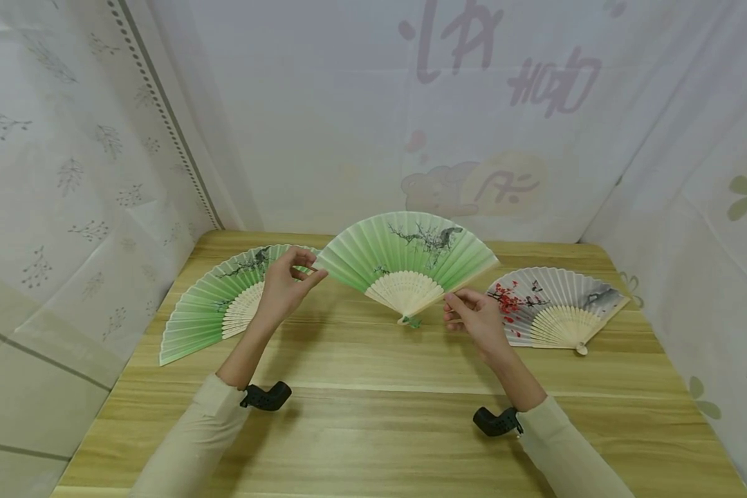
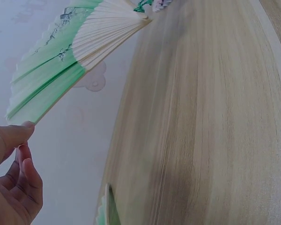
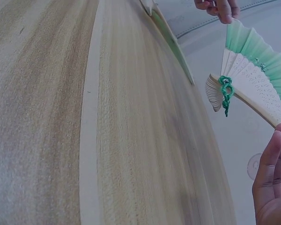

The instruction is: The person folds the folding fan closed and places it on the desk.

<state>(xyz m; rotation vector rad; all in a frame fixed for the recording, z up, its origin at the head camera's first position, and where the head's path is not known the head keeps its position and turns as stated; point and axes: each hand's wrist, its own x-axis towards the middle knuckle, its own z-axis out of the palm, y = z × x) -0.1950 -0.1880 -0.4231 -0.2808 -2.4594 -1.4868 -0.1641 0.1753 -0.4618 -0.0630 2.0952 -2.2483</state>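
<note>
A spread green folding fan (image 1: 411, 242) with a dark branch print is held up above the table between both hands. My left hand (image 1: 288, 280) pinches its left outer edge between thumb and fingers; the left wrist view shows the thumb (image 2: 18, 133) on the fan's corner. On the other side, my right hand (image 1: 478, 319) pinches the right guard stick. A green knotted cord (image 3: 226, 91) hangs at the fan's pivot in the right wrist view. Behind my left hand lies a second open green fan (image 1: 199, 318), partly covered by that hand.
To the right, an open grey-white fan (image 1: 557, 304) with red blossoms lies on the wooden table (image 1: 373, 429). Printed cloth (image 1: 324, 124) hangs behind the table and on both sides. Each wrist carries a black camera mount (image 1: 268, 396).
</note>
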